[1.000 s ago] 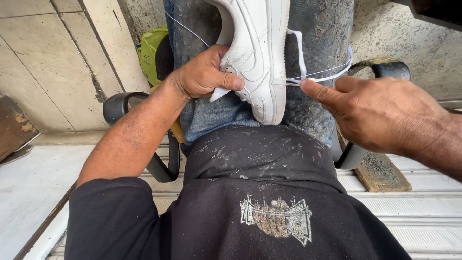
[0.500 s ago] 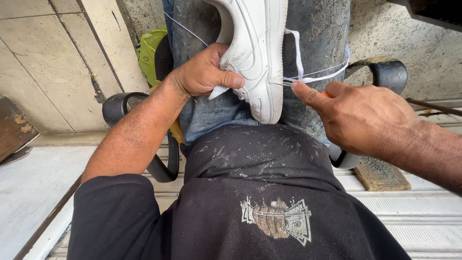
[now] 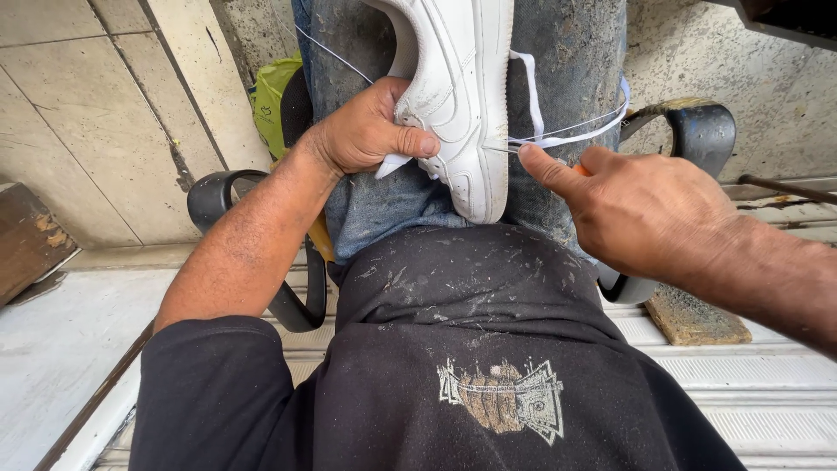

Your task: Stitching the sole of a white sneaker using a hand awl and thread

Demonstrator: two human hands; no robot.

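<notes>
Setting: grey tiled wall behind, far left.
Left hand: fingers closed round white sneaker on the lap.
Right hand: fingers pinched an orange-handled awl at the sole; thread ran right.
Risk: a slipping point could prick the thumb.

Wall: large pale tiles, dark grout lines, stained. Upper right: rough grey concrete. Floor: pale, worn slab at left. Ribbed light step at lower right. Brown wooden board at the left edge. Weathered wood block lies on the step. Light: even, diffuse daylight.
</notes>
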